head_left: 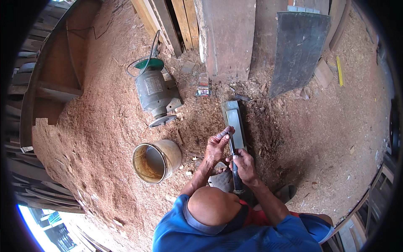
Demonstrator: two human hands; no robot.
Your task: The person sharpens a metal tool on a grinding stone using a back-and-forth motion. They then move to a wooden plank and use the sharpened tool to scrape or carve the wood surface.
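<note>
Head view. Left hand [217, 147]: fingertips pressed flat on the front end of a long dark blade tool [233, 161], seemingly to keep that end bearing down on the stone. Right hand [244, 167]: closed around the tool's handle end, nearer the body, apparently to steer it and fix its angle. Tool laid lengthwise along a grey rectangular sharpening block [234, 122], the block set flat in the sawdust floor [96, 126] just ahead of the knees, long axis pointing away from the body; judged so placed to allow strokes along its length. Open rusty metal can [156, 161], lying tilted with its mouth toward the camera, near the left forearm, within reach. Grey electric motor [156, 94] with green disc, farther off on the sawdust, apart from the work. Dark metal sheet [298, 50] leaned against wooden planks [226, 38] beyond the block. Sandal [286, 193] visible under the right forearm.
</note>
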